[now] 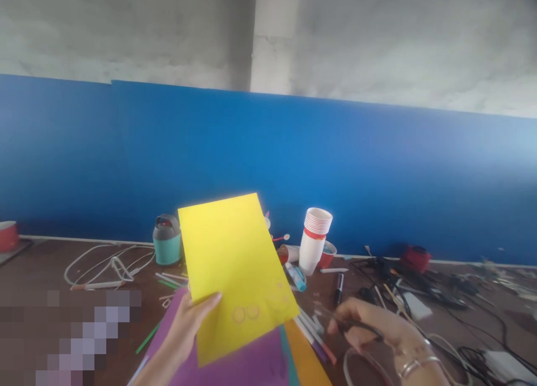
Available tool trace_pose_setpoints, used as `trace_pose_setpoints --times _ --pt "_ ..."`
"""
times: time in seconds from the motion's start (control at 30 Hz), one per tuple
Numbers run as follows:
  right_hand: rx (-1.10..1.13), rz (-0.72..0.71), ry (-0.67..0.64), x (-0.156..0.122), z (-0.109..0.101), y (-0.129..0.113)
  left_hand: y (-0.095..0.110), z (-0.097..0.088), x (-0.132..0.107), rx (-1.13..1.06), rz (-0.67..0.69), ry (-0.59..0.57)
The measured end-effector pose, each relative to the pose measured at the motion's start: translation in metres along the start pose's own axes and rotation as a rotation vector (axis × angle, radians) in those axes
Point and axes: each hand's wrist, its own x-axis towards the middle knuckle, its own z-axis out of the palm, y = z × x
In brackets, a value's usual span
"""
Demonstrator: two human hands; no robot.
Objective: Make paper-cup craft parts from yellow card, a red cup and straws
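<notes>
My left hand (184, 324) pinches the lower left edge of a yellow sheet of paper (235, 263) and holds it up tilted above the table; small pencilled circles show near its lower edge. Under it lie a purple sheet (247, 369) and an orange sheet (304, 361). My right hand (369, 324), with a bracelet at the wrist, is closed around a thin dark pen or pencil (356, 323) just right of the yellow sheet.
A stack of white and red paper cups (315, 238), a teal container (166, 240), markers (312, 330), a glue stick (296, 277), white cords (109, 260) and black cables (423, 288) lie on the brown table. A blue wall (377, 168) stands behind.
</notes>
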Motion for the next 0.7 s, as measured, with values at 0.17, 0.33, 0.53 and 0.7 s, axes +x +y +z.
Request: trace_pose_setpoints --times 0.17,0.33,0.53,0.7 --pt "-0.060 0.125 -0.084 -0.001 -0.010 -0.034 0.004 0.000 0.001 0.035 -0.046 -0.060" --pt "-0.279 0.150 -0.197 0.013 0.010 -0.070 0.004 0.008 -0.004 0.021 0.021 -0.027" --pt "-0.318 0.171 -0.186 0.020 0.018 -0.078 0.003 0.009 -0.004 0.018 0.027 -0.053" --pt "-0.315 0.129 -0.237 0.025 0.019 -0.075 0.004 0.011 -0.005 0.014 -0.010 -0.071"
